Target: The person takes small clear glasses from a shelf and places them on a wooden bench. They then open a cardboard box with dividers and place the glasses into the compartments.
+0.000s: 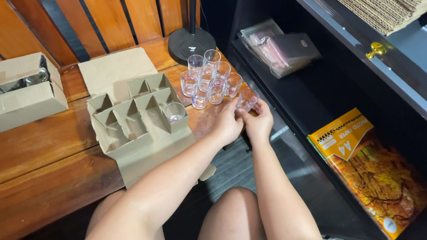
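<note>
Wooden planks make up the bench [36, 159], backed by slatted wood, with a dark shelf unit to the right. At far left lies a closed-looking cardboard box [17, 92] with glass showing through its end. Next to it an opened cardboard divider tray [131, 118] sits on its flattened flap — all cells look bare save one, where a single small glass [174, 111] stands. Further right a cluster of clear glasses [210, 76] stands together before a round black lamp base [192, 41], so by the look of it nearly all the glasses are out and one is left in the tray. Both hands meet at the cluster's right edge: the left hand [229, 125] rests fingers curled beside the end glass [247, 98], and the right hand [259, 122] pinches that glass at its base. On the shelf lie plastic-wrapped packets [280, 48] and a yellow paper pack [371, 172].
</note>
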